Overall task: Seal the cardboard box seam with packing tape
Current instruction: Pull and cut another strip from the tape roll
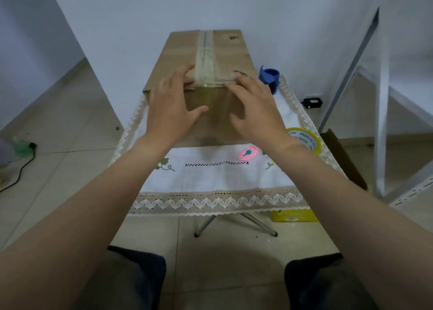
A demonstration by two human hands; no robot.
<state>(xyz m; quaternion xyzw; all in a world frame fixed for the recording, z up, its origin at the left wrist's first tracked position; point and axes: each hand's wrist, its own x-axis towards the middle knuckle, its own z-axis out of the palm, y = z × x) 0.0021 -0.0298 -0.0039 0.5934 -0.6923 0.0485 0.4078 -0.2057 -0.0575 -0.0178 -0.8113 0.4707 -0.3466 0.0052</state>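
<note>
Spread, flat fingers of the left hand [172,105] and right hand [255,107] grip nothing, pressing the near top edge of a brown cardboard box [201,75] on a lace-trimmed white tablecloth [210,180]. Its clear-taped seam [205,56] looks slick; the box probably light, stiff.

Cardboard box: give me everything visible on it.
The cardboard box is plain brown, long, closed, lying flat on the cloth-covered table, its short end toward the person. A strip of clear tape runs along the top centre seam and folds over the near edge. Small dark markings dot the top right. The left hand and right hand press its near end.
</note>
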